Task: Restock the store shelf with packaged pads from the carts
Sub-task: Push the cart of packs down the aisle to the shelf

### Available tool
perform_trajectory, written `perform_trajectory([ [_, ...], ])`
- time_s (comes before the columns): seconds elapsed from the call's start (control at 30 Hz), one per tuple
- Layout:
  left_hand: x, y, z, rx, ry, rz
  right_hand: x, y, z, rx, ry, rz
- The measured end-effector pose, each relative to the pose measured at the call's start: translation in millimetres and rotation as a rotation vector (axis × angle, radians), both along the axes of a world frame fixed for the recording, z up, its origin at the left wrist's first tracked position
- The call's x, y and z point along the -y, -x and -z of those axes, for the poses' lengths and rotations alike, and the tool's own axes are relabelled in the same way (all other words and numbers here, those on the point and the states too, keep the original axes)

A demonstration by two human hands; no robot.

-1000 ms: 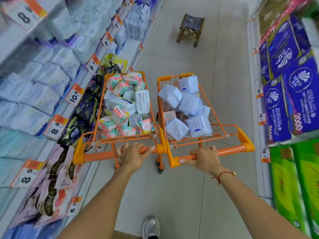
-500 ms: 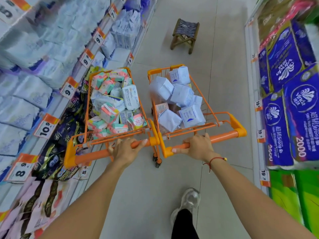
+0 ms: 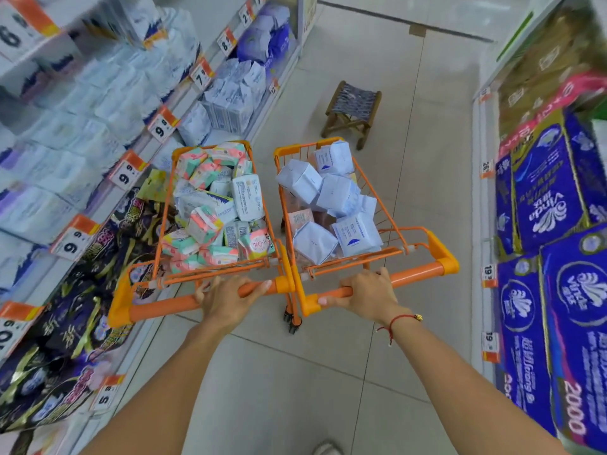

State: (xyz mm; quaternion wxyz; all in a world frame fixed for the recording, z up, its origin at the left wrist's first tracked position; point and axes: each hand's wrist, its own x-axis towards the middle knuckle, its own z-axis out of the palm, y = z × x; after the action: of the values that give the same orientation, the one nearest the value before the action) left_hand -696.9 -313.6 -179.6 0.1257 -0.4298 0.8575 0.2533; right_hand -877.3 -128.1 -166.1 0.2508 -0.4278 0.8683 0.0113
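Two small orange carts stand side by side in a store aisle. The left cart (image 3: pixel 161 224) is heaped with pink, green and white pad packs (image 3: pixel 213 205). The right cart (image 3: pixel 387 205) carries pale blue-white pad packs (image 3: pixel 331 198). My left hand (image 3: pixel 226 298) is shut on the left cart's orange handle (image 3: pixel 164 307). My right hand (image 3: pixel 364 292) grips the right cart's handle (image 3: pixel 417 272). The shelf (image 3: pixel 138 149) on the left holds rows of white and lilac pad packs with orange price tags.
A low wooden stool (image 3: pixel 353 110) stands on the tiled floor ahead of the right cart. Dark purple packs (image 3: pixel 75 310) fill the lower left shelf. Blue tissue bundles (image 3: pixel 551 290) line the right-hand shelving. My shoe (image 3: pixel 325 449) shows at the bottom edge.
Both carts have rolled forward down the aisle with my hands on their handles. The stool is closer, and the shelf goods on the left have slid back past me.
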Motion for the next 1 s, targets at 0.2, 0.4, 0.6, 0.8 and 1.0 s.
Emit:
perform_trajectory([
  [0.2,26,72,4,-0.008,0.016,0.021,18,76,5,-0.006,0.018,-0.021],
  [0.4,53,152,6,0.022,-0.028,0.037,39,159,4,-0.01,0.009,-0.051],
  [0.6,81,238,1,0.009,-0.046,0.023,69,247,3,-0.022,0.04,-0.078],
  [0.8,101,312,-2,0.001,-0.009,-0.009,96,322,3,-0.025,0.035,-0.086],
  [1.0,118,369,-3,-0.012,-0.03,-0.093,123,384,0,-0.035,0.024,-0.117],
])
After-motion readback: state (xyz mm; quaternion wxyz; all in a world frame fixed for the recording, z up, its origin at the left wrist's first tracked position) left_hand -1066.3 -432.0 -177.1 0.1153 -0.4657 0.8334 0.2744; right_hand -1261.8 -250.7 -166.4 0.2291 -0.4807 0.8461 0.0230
